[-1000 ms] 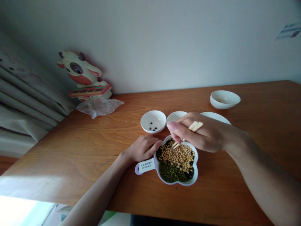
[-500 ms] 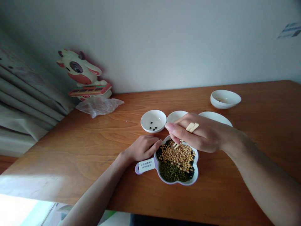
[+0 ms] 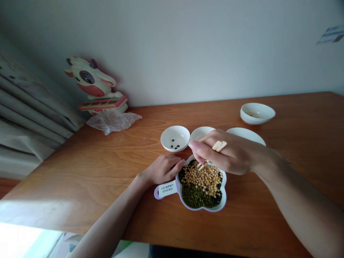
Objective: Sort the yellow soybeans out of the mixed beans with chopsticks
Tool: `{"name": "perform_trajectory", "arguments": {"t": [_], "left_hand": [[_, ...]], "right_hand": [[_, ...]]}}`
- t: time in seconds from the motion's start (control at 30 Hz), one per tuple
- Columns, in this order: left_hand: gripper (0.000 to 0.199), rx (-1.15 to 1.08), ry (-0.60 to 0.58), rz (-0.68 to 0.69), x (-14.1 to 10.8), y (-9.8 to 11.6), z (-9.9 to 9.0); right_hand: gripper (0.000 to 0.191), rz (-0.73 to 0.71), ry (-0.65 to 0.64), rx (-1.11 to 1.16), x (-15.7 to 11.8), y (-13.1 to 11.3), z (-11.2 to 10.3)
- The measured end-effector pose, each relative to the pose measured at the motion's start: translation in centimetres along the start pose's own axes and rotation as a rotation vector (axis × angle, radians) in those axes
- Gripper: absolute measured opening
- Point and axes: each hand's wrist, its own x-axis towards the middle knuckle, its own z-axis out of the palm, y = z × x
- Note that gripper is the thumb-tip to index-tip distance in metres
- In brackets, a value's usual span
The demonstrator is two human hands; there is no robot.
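My right hand (image 3: pixel 220 152) is closed round a pair of wooden chopsticks (image 3: pixel 219 145). Their tips rest among the yellow beans (image 3: pixel 205 179) at the upper part of a purple-rimmed dish (image 3: pixel 225 202). Green beans (image 3: pixel 195 196) fill the dish's lower part, and black beans lie along its edges. My left hand (image 3: pixel 165 168) touches the dish's upper left rim, its fingers loosely bent. Behind the dish stands a white bowl (image 3: pixel 176 134) with several black beans. Two more white bowls, a middle one (image 3: pixel 201 132) and a right one (image 3: pixel 247 134), are partly hidden by my right hand.
A stack of white bowls (image 3: pixel 257 114) with something small inside stands at the back right. A cow-shaped toy keyboard (image 3: pixel 94 82) and a crumpled clear plastic bag (image 3: pixel 113 122) are at the back left, near a curtain (image 3: pixel 21 118).
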Motion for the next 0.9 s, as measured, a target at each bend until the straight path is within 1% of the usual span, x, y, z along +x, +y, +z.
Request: {"name": "perform_trajectory", "arguments": {"t": [0.3,0.43,0.5,0.57,0.67,0.7,0.8,0.9], "left_hand": [[0.046,-0.011,-0.004,0.005,-0.1,-0.1,0.0],[0.046,-0.002,0.005,0.007,0.0,-0.1,0.0],[0.046,-0.001,0.004,-0.001,0.1,-0.1,0.0],[0.046,0.001,0.003,-0.004,0.1,-0.1,0.0],[0.046,-0.004,0.004,0.002,0.1,-0.1,0.0],[0.046,-0.005,0.004,0.004,0.1,-0.1,0.0],[0.046,-0.005,0.01,0.01,0.1,-0.1,0.0],[0.047,-0.005,0.009,0.01,0.1,-0.1,-0.1]], "right_hand": [[0.075,-0.011,0.024,-0.012,0.1,0.0,-0.1],[0.072,-0.041,0.066,0.062,-0.4,0.4,-0.7],[0.069,-0.055,0.119,0.099,-0.9,0.6,-1.5],[0.067,-0.082,0.195,0.084,-1.7,0.6,-2.6],[0.069,-0.049,0.351,0.014,-3.1,0.7,-4.4],[0.069,-0.014,0.395,-0.022,-3.5,0.7,-5.0],[0.074,0.087,0.463,-0.09,-4.4,1.0,-6.3],[0.079,0.135,0.463,-0.137,-4.7,1.4,-6.8]]}}
